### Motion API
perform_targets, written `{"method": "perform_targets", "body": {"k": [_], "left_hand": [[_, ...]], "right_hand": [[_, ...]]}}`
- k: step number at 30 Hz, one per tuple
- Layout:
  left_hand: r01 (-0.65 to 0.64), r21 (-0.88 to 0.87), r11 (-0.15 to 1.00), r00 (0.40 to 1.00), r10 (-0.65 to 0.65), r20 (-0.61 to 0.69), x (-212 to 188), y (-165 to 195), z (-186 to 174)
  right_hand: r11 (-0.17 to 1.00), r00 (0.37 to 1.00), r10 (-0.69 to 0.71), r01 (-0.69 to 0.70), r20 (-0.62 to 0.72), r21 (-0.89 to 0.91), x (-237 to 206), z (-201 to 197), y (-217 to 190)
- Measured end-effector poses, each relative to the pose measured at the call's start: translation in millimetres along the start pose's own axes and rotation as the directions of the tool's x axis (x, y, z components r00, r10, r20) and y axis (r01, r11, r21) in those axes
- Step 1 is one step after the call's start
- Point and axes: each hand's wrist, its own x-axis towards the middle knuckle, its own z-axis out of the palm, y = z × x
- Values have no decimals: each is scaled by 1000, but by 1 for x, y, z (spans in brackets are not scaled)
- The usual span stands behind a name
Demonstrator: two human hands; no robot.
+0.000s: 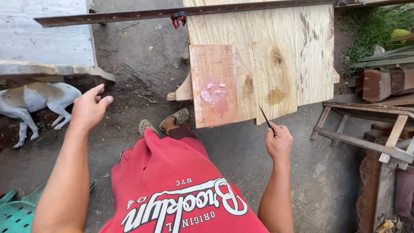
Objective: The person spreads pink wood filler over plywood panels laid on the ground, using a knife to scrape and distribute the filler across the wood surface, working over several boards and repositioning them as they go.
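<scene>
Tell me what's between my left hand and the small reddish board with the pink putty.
In the head view, only bare dirt ground separates the left hand from the reddish board.

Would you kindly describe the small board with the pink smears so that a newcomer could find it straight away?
Start at the large pale plywood sheet lying across the top of the view. On its lower left part lies the small reddish board, a narrow upright rectangle. It alone carries smears of pink putty near its middle, left of the thin dark blade held in the right hand.

The pale plywood sheet [280,56] at upper centre shows bare, knotty grain. The reddish wood board [214,86] carries matt pink putty [212,93]. The metal bar [129,16] along the top looks rusty.
</scene>
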Motion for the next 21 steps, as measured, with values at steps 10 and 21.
{"method": "perform_targets", "body": {"k": [10,21], "left_hand": [[-657,8,754,753,657,-33,129,180,55],[-745,91,661,654,696,295,308,181,77]], "right_hand": [[993,995,-92,89,-33,-77,79,-35,-21],[898,954,-291,297,67,-324,283,-13,-165]]}}
